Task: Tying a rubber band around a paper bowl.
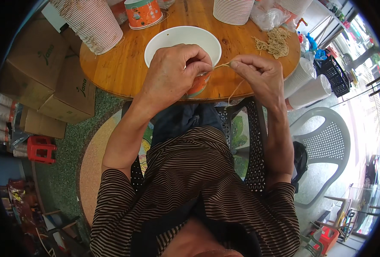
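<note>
A thin tan string (221,65) stretches between my two hands just over the near edge of the round wooden table. My left hand (173,70) pinches one part of it between thumb and forefinger. The other part is in the closed fingers of my right hand (260,75), and a loose tail hangs below that hand. Under my left hand an orange paper cup (198,87) shows only in part; what supports it is hidden. Just beyond, a white bowl (205,36) is partly covered by my left hand. A tangled bundle of string (277,45) lies at the table's right.
Tall stacks of paper cups (89,23) stand at the far left, beside an orange patterned cup (143,13). Another white stack (233,10) and a clear plastic bag (268,18) are at the back. Cardboard boxes (68,94) stand left; a grey plastic chair (327,145) is right.
</note>
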Action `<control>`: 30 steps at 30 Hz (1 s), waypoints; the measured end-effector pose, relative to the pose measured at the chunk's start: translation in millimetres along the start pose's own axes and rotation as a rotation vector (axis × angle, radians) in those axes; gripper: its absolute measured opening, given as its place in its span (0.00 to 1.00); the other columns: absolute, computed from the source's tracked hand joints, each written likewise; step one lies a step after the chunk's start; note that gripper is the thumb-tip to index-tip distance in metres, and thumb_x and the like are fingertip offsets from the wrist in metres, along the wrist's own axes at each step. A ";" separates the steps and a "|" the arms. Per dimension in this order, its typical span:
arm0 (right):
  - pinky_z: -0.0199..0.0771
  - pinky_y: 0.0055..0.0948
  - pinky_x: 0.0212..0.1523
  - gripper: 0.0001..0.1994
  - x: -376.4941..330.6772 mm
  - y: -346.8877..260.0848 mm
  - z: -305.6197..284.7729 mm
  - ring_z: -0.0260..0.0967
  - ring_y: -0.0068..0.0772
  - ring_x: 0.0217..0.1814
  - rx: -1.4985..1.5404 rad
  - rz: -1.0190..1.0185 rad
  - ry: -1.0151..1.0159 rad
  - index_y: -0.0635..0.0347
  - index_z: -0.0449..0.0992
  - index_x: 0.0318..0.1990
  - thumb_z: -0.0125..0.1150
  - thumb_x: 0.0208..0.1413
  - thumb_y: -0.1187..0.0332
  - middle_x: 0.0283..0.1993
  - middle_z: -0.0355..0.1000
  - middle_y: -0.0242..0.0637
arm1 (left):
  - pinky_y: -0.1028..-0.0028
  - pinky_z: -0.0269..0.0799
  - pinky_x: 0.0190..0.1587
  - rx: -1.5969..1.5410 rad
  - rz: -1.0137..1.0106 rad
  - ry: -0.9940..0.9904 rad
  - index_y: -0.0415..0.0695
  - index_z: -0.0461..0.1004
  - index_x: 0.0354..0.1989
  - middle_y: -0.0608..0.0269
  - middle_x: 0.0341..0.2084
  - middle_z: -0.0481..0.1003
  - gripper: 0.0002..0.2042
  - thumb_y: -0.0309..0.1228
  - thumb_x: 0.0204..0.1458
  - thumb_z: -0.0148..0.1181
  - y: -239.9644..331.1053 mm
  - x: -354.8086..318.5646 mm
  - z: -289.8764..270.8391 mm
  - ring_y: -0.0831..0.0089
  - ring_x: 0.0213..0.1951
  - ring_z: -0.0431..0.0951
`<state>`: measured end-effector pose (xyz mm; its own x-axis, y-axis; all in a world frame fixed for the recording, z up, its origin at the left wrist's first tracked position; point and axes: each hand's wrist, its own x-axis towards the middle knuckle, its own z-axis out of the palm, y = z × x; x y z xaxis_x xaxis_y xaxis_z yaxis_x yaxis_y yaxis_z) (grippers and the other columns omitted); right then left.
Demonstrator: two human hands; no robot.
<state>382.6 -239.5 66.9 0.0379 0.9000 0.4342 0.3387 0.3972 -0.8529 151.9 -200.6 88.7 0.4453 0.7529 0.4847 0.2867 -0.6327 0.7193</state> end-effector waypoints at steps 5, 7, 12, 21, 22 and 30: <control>0.54 0.17 0.26 0.08 1.0 -0.3 -7.8 0.56 0.08 0.26 0.059 -0.001 -0.016 0.67 0.86 0.41 0.71 0.58 0.71 0.22 0.64 0.16 | 0.77 0.72 0.34 0.020 0.040 -0.007 0.39 0.82 0.40 0.68 0.27 0.80 0.07 0.25 0.54 0.70 -0.1 -0.4 1.9 0.83 0.28 0.73; 0.54 0.17 0.26 0.08 0.5 -1.4 -7.0 0.56 0.08 0.26 0.050 -0.005 -0.021 0.67 0.86 0.41 0.71 0.58 0.71 0.22 0.64 0.16 | 0.77 0.72 0.34 0.064 0.119 0.025 0.39 0.82 0.40 0.68 0.27 0.80 0.07 0.25 0.53 0.70 6.6 1.7 5.2 0.80 0.27 0.73; 0.54 0.16 0.25 0.08 -1.9 -6.1 -6.2 0.57 0.08 0.26 0.068 -0.032 -0.039 0.67 0.86 0.41 0.71 0.58 0.71 0.23 0.67 0.17 | 0.74 0.73 0.34 0.094 0.223 -0.004 0.39 0.83 0.41 0.64 0.28 0.80 0.08 0.26 0.53 0.70 5.7 5.9 15.0 0.74 0.27 0.76; 0.66 0.18 0.26 0.08 -7.1 -14.3 -2.7 0.65 0.10 0.27 -0.142 -0.192 -0.027 0.68 0.85 0.42 0.69 0.59 0.72 0.24 0.76 0.26 | 0.70 0.74 0.34 0.213 0.258 -0.023 0.38 0.82 0.35 0.58 0.27 0.81 0.05 0.26 0.54 0.68 10.6 0.4 14.9 0.66 0.28 0.81; 0.66 0.18 0.26 0.08 -7.6 -18.2 -3.9 0.65 0.10 0.27 -0.141 -0.193 -0.029 0.68 0.85 0.42 0.69 0.59 0.72 0.24 0.76 0.26 | 0.70 0.75 0.33 0.211 0.251 -0.011 0.38 0.81 0.34 0.58 0.28 0.80 0.04 0.25 0.53 0.69 10.0 -0.8 15.2 0.65 0.28 0.81; 0.71 0.23 0.28 0.07 -15.3 -35.0 -25.1 0.70 0.18 0.25 -0.325 -0.189 -0.155 0.69 0.83 0.37 0.69 0.59 0.72 0.26 0.78 0.35 | 0.65 0.72 0.31 0.330 0.556 0.110 0.45 0.80 0.30 0.66 0.29 0.76 0.04 0.26 0.48 0.70 -5.9 -5.3 14.8 0.64 0.31 0.78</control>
<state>393.7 -271.6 97.4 -0.1878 0.8427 0.5046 0.6062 0.5037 -0.6155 160.4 -203.5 74.5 0.5176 0.3007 0.8011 0.2921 -0.9421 0.1649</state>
